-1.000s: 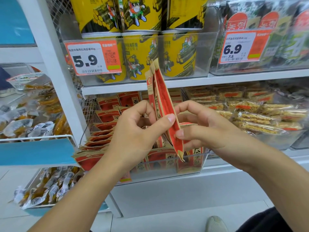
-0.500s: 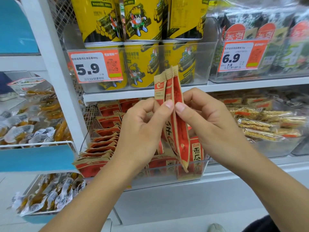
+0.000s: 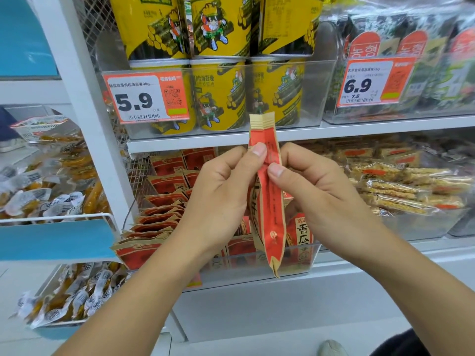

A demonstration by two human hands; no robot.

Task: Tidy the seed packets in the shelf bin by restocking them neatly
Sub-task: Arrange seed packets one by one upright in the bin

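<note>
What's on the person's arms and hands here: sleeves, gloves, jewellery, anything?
Nothing worn that shows. The left hand and right hand are bare, with no gloves, rings or wristbands. Both forearms are bare up to the frame edge, so no sleeve is in view. Thumbnails are short and unpainted. No markings or tape visible.

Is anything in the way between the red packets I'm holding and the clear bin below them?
Nothing separate blocks the drop. The red and tan seed packets, pinched by the left hand and right hand, hang over the clear plastic shelf bin. Only the red packets already standing inside crowd the space.
</note>
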